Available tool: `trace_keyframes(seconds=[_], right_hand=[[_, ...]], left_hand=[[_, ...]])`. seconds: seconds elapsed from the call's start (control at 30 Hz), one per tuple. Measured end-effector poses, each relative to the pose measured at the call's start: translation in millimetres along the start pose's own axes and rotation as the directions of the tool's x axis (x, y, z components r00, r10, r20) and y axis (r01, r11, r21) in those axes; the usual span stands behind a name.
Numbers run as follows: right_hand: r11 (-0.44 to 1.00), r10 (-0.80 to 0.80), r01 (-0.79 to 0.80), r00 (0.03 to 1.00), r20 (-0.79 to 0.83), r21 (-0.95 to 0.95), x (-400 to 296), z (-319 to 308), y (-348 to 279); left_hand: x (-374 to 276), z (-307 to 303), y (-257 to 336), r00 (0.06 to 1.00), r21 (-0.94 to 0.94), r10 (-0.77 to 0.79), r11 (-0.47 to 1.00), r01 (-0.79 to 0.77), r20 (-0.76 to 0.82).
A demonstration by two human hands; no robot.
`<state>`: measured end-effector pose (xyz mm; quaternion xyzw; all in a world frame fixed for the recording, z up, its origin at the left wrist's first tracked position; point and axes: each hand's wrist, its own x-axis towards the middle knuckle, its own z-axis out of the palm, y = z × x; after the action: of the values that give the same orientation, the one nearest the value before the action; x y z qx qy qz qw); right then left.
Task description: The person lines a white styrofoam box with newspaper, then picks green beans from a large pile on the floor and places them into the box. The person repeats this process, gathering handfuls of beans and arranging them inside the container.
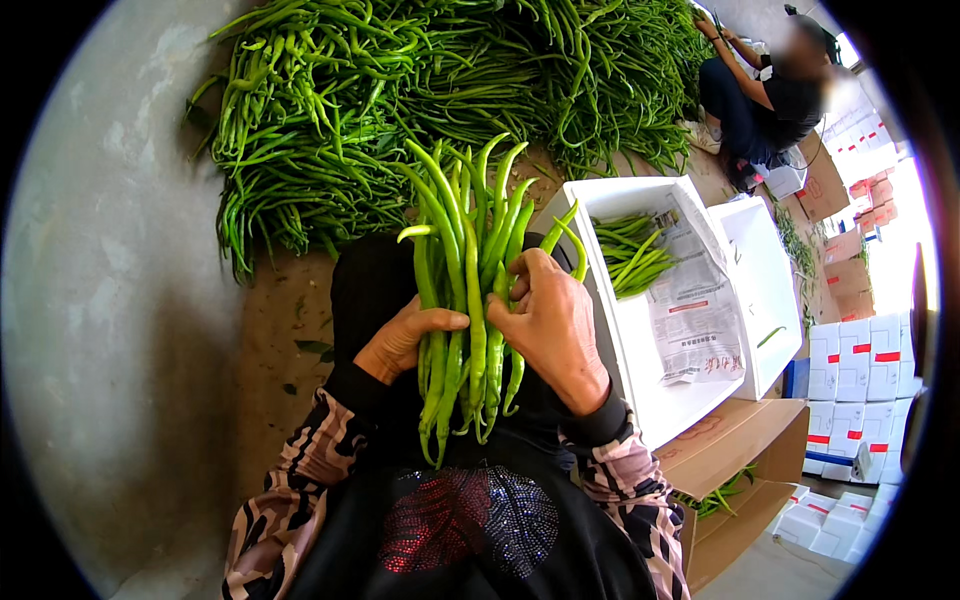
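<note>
My left hand (412, 334) is closed around a bunch of long green chili peppers (474, 330), its thumb lying across the front of them. The bunch stands roughly upright over my lap. My right hand (551, 322) is at the bunch's right side, thumb and fingertips pinched on peppers there. A few curved peppers stick out above and behind the right hand; how it holds them is partly hidden. Just right of that hand is a white foam box (637, 360) lined with newspaper (694, 319), with green peppers (634, 259) lying at its far end.
A large heap of green peppers (480, 90) lies ahead on the floor. A foam lid (765, 300) with one pepper on it lies beside the box. An open cardboard box (735, 525) holds peppers at lower right. Another person (787, 97) sits at upper right, near stacked white boxes (855, 367).
</note>
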<state>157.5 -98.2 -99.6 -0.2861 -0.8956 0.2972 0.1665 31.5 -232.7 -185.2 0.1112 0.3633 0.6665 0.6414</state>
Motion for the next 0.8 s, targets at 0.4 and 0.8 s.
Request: trace_keyframes(seconds=[0.4,0.8], right_hand=[[0.886,0.178,-0.227,0.972,0.156,0.403,22,-6,42],[0.357,0.402,-0.140,0.916,-0.016,0.923,-24,-31,50]], left_hand=[[1,-3,-3,0.996,-0.026,0.043,0.999,-0.041,0.077],[6,-12,-10,0.995,-0.049,0.030,0.998,-0.025,0.096]])
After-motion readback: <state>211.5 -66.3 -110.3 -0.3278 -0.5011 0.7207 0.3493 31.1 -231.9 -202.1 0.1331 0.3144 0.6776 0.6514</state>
